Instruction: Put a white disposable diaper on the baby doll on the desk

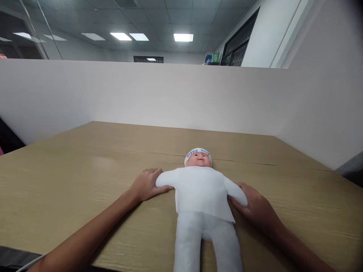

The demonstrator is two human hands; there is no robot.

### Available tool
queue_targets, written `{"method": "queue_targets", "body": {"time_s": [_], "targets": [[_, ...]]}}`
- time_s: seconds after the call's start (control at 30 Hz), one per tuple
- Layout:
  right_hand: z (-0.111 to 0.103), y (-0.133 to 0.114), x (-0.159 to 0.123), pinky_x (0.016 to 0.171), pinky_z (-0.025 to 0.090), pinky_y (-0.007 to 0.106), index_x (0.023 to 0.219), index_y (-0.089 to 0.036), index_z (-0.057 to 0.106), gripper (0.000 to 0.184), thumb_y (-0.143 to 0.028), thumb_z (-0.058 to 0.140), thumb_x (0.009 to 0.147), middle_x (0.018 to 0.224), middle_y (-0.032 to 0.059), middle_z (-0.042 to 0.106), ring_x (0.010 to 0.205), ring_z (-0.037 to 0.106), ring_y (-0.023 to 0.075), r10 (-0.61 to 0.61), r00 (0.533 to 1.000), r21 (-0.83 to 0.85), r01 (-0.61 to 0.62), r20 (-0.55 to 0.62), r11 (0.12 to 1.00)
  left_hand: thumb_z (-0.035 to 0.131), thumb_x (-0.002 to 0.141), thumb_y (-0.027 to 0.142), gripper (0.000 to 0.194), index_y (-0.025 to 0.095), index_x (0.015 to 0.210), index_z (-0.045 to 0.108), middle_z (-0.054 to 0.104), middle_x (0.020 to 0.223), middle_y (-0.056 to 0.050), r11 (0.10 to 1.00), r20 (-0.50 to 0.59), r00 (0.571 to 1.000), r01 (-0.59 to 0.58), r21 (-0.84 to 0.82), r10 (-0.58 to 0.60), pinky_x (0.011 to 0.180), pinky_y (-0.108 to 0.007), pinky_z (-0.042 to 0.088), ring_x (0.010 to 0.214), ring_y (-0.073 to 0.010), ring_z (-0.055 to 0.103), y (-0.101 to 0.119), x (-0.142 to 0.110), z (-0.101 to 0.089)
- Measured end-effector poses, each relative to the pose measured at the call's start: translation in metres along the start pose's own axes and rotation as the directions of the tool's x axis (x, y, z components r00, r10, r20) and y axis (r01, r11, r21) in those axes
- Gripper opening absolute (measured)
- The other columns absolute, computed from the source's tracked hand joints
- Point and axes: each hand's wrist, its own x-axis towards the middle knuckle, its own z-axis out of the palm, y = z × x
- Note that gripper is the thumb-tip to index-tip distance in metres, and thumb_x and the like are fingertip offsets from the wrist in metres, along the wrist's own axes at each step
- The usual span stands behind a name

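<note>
A baby doll [202,192] lies on its back on the wooden table, head toward the far wall. It wears a white long-sleeved top, white trousers and a white headband [197,150] with blue "Happy Baby" lettering. Both doll arms are spread out to the sides. My left hand [149,184] is closed around the end of the doll's arm on the left, its thumb beneath the sleeve. On the other side, my right hand [256,206] wraps around the opposite sleeve end, with its fingers partly hidden behind the sleeve. The doll's feet lie beyond the bottom edge of the view.
The wooden tabletop [70,177] has a thin seam running across it behind the doll. A low white partition wall [170,94] borders the far side, and another white wall [317,105] rises on the right. A thin pale cable [31,262] shows at the lower left.
</note>
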Motion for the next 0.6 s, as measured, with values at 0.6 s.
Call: {"method": "queue_targets", "body": {"time_s": [0.6], "targets": [[0.04,0.048,0.161,0.095,0.051,0.045,0.125,-0.02,0.064,0.059,-0.073,0.055,0.098,0.121,0.014,0.074,0.11,0.067,0.0339,-0.055,0.978,-0.062,0.044,-0.203,0.997,0.064,0.09,0.083,0.068,0.02,0.115,0.067,0.077,0.114,-0.012,0.994,-0.324,0.942,0.101,0.035,-0.084,0.098,-0.05,0.045,0.108,-0.0355,0.066,-0.081,0.123,0.03]]}}
